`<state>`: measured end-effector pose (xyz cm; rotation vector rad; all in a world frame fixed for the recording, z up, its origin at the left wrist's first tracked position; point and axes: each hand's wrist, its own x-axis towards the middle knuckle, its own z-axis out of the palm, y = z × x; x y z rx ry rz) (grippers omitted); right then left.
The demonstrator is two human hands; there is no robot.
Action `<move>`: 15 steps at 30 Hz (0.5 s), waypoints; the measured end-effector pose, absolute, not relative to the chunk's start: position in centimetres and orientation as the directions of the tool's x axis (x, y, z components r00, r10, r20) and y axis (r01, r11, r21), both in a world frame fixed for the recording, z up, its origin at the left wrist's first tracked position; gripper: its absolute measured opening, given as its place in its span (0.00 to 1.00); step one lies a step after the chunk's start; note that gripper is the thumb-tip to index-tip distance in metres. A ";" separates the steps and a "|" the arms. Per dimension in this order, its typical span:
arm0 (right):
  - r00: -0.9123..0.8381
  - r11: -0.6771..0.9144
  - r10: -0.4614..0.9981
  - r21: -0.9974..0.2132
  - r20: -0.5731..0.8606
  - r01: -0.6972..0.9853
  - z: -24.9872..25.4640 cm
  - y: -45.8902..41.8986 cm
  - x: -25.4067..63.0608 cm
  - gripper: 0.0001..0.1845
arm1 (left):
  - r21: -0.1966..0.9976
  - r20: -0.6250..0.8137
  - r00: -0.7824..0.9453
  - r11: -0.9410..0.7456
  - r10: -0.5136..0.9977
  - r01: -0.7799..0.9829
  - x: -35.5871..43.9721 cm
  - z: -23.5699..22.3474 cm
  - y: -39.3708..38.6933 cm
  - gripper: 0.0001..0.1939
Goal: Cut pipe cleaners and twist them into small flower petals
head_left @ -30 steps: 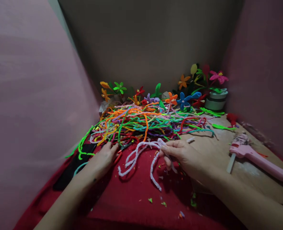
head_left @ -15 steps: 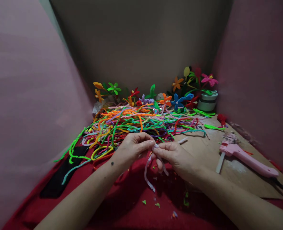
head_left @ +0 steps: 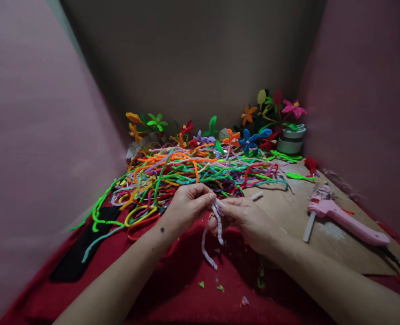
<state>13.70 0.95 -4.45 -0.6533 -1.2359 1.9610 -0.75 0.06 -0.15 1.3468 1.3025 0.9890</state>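
A pale lilac pipe cleaner [head_left: 219,228] is pinched between my two hands over the red cloth, its two loose ends dangling below the fingers. My left hand [head_left: 193,201] grips it with thumb and forefinger from the left. From the right, my right hand [head_left: 241,219] pinches it close by, the fingertips of both hands almost touching. The part between the fingertips is mostly hidden. Just behind the hands lies a large heap of coloured pipe cleaners [head_left: 182,169], with yellow and orange scissor handles [head_left: 140,216] at its near left edge.
A pink glue gun [head_left: 345,219] lies on a cardboard sheet [head_left: 277,207] at the right, its cord running off right. A black flat object [head_left: 74,253] rests at left. Pipe-cleaner flowers [head_left: 249,141] and a pale pot [head_left: 290,140] stand behind. Small scraps [head_left: 220,288] dot the red cloth [head_left: 172,289].
One dangling end of the lilac pipe cleaner has swung left, in front of my right fingers. Both hands keep their pinch. The whole view has shifted slightly.
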 end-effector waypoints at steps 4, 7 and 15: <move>-0.637 -0.353 0.760 -0.905 -0.129 -0.238 -4.5 1.1 13.8 0.17 | 0.960 0.006 0.119 -0.039 0.993 0.279 -0.9 -0.5 -0.1 0.08; -0.622 -0.364 0.767 -0.906 -0.159 -0.217 -4.8 1.3 13.8 0.14 | 0.884 0.136 0.136 -0.182 0.981 0.431 -0.9 -0.9 -0.2 0.07; -0.480 -0.366 0.871 -0.786 -0.102 -0.499 -4.3 1.6 13.7 0.09 | 0.973 -0.042 0.090 0.020 0.995 0.231 -0.3 -0.8 -0.3 0.11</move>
